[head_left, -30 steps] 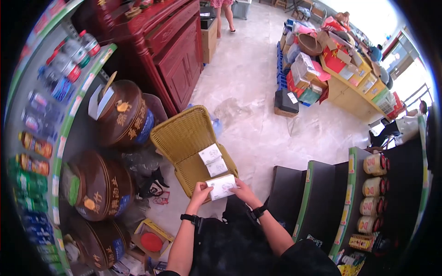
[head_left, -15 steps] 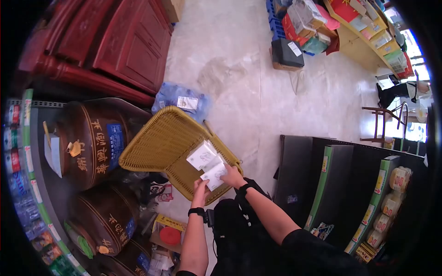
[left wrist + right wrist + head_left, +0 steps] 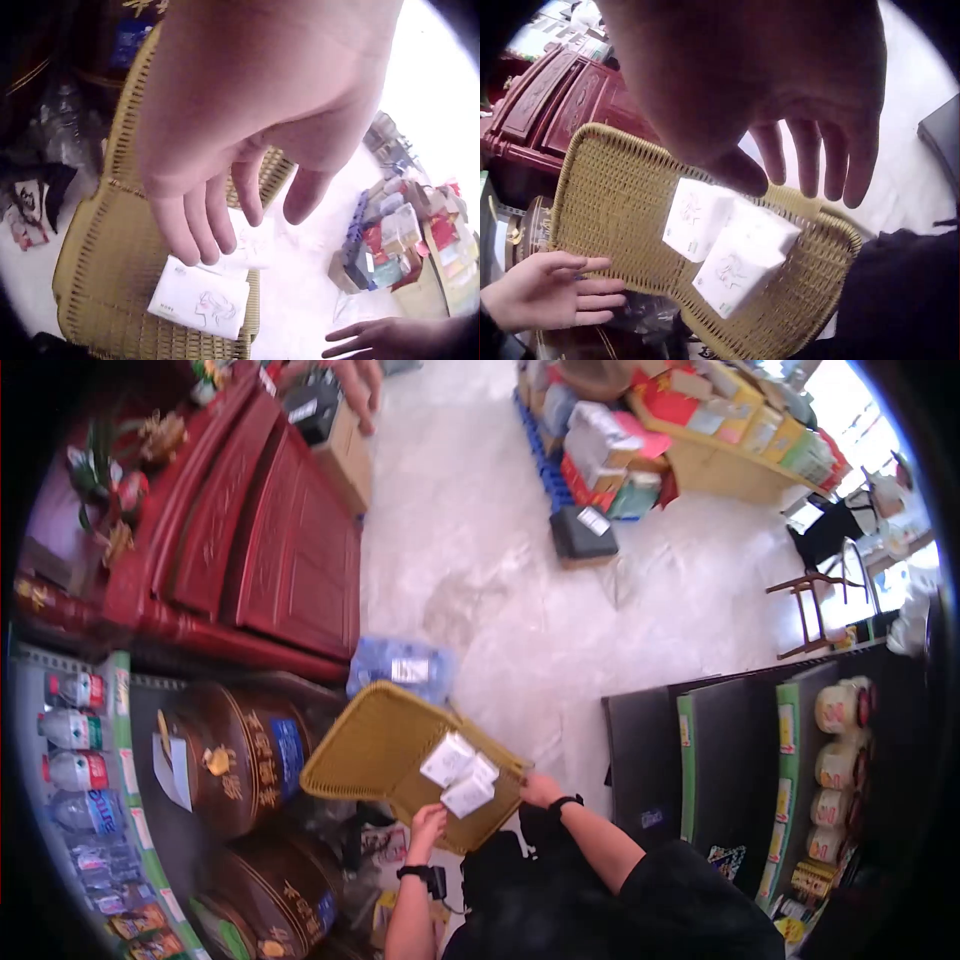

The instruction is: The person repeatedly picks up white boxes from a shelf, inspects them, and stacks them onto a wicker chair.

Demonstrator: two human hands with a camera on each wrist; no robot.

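A tan wicker basket (image 3: pixel 350 755) with a high sloping back stands in front of me. Several white packs lie in it, the nearest pack (image 3: pixel 467 797) overlapping another pack (image 3: pixel 447 759); line drawings of a head mark them, like soft tissue packs. My left hand (image 3: pixel 429 828) is over the basket's near left rim, fingers loosely extended, holding nothing; the left wrist view shows its fingertips just above the near pack (image 3: pixel 201 301). My right hand (image 3: pixel 541 790) is beside the right rim. In the right wrist view its fingers (image 3: pixel 805 161) hang spread, apart from the packs.
Brown jars (image 3: pixel 235 755) and a shelf of bottles (image 3: pixel 80 770) line the left. Black shelving (image 3: pixel 650 760) with jars (image 3: pixel 835 765) stands right. Beyond the basket are a wrapped blue bottle pack (image 3: pixel 400 668), a red cabinet (image 3: pixel 300 560) and a black box (image 3: pixel 585 535) on the floor.
Both hands have let go of the white pack they held; it now lies on the others in the basket. The hands have moved apart, left and right. The head view has shifted.
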